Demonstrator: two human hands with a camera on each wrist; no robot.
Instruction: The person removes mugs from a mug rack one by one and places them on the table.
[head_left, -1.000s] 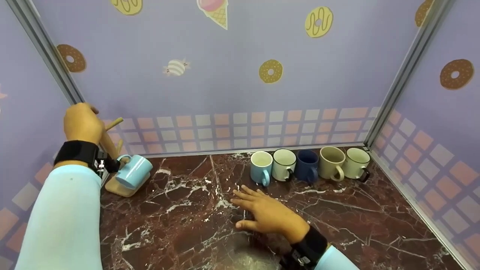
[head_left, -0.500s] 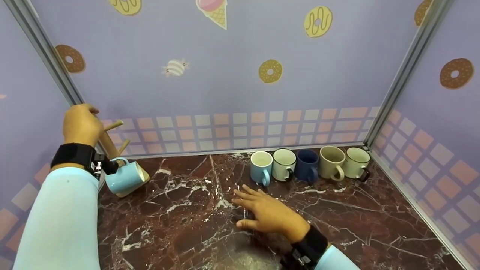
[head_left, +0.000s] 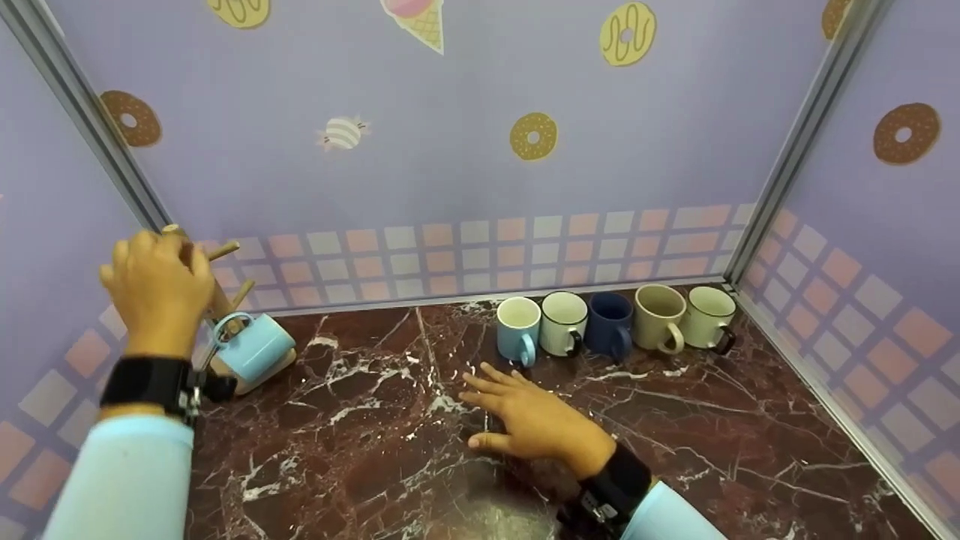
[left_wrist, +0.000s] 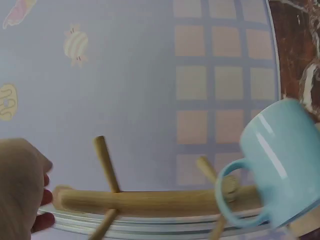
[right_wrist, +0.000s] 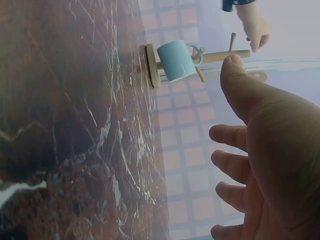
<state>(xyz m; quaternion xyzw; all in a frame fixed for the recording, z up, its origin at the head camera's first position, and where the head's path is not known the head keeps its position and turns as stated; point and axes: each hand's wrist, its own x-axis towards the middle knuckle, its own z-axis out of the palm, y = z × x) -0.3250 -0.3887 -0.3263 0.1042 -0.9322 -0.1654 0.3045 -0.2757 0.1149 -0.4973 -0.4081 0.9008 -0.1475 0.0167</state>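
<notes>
A wooden mug tree (left_wrist: 160,202) stands in the back left corner, its pegs sticking out from the pole. From a low peg a light blue mug (head_left: 256,346) hangs by its handle, tilted above the base. My left hand (head_left: 157,289) is beside the pole's top, fingers loosely bent; the left wrist view shows a gap between it and the pole. My right hand (head_left: 536,420) is low over the marbled tabletop (head_left: 360,465), fingers spread and holding nothing.
Along the back wall to the right, a row of upright mugs holds a light blue mug (head_left: 517,330), a cream mug with black handle (head_left: 562,322), a navy mug (head_left: 607,324), a beige mug (head_left: 658,315) and another cream mug (head_left: 709,316). Patterned walls (head_left: 450,180) enclose the table.
The mug tree has been turned, swinging its hanging mug round and its low peg rightward. My left hand has since let go of the pole's top and drawn back. My right hand stays put.
</notes>
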